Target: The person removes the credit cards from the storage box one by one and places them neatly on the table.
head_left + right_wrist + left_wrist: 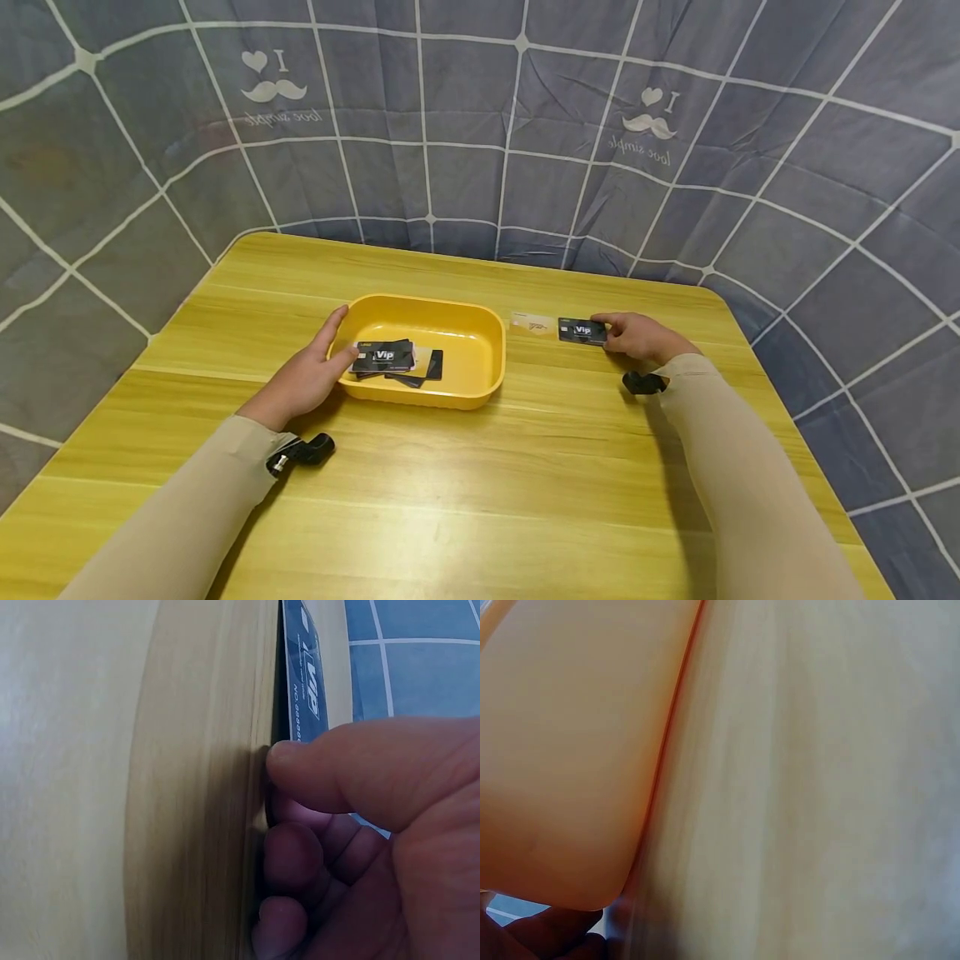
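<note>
A yellow plastic tray stands on the wooden table. My left hand grips its left end, the thumb over the rim and the fingers along the outside. In the left wrist view, fingertips show by the corner of the tray wall. Inside the tray lies a loose pile of cards, with a black VIP card on top. My right hand pinches the right end of another black VIP card, low over the table. Left of that card lies a pale beige card.
The wooden table reaches back to a grey-blue curtain with white grid lines, which also closes in both sides. Black wrist mounts sit at both cuffs.
</note>
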The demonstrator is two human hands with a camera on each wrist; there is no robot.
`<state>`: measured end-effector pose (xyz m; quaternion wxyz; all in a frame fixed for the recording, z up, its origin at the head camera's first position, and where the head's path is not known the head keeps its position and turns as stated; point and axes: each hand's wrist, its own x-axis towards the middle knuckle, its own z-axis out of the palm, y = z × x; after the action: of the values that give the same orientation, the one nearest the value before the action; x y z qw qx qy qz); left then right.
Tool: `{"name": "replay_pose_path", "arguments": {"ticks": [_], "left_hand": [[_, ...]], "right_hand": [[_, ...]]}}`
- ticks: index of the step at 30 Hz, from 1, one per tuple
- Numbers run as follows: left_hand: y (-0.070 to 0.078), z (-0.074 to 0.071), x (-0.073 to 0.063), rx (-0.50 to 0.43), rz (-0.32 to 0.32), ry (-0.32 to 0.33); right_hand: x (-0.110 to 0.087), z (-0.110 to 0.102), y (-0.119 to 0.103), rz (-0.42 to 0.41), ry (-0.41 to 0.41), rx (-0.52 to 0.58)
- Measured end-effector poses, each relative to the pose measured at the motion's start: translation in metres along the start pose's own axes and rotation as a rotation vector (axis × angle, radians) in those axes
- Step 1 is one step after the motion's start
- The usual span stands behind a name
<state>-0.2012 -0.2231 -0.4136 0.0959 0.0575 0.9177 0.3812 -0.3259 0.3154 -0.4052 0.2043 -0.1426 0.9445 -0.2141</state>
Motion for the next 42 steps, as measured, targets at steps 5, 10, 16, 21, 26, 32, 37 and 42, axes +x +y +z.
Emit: {"name": "replay_pose_path", "arguments": {"ticks": [5, 10, 16, 21, 26, 32, 37, 42], "left_hand": [[0.0005, -0.0002, -0.0004, -0.003, -0.001, -0.001], [0.0013, -0.0007, -0.0002, -0.008, -0.005, -0.009], [0.0010, -0.0012, 0.0005, -0.003, -0.006, -0.008], [-0.0002, -0.0009, 0.0012, -0.001, -0.015, -0.011], [-0.0010, -0.0005, 0.0010, -0.004, -0.010, -0.014], [0.0004, -0.0010, -0.0009, -0.009, -0.002, -0.014], [0.0013, -0.0010, -0.0012, -0.011, -0.003, -0.014], [0.0020, -0.0010, -0.0010, -0.012, -0.005, -0.015]], "right_hand": [[-0.0004, -0.0001, -0.0031, 0.003, -0.004, -0.041], [-0.0001, 0.0006, -0.0057, 0.010, -0.015, -0.054], [0.0002, 0.0015, -0.0054, 0.014, -0.014, -0.035], [0.0017, 0.0023, -0.0038, 0.029, -0.016, -0.022], [0.0010, 0.0020, -0.0033, 0.031, -0.027, -0.012], [0.0028, 0.0011, -0.0022, 0.027, -0.018, -0.017], [0.0044, 0.0021, -0.0003, 0.021, -0.020, -0.023], [0.0035, 0.0021, -0.0010, 0.036, -0.025, -0.018]]}}
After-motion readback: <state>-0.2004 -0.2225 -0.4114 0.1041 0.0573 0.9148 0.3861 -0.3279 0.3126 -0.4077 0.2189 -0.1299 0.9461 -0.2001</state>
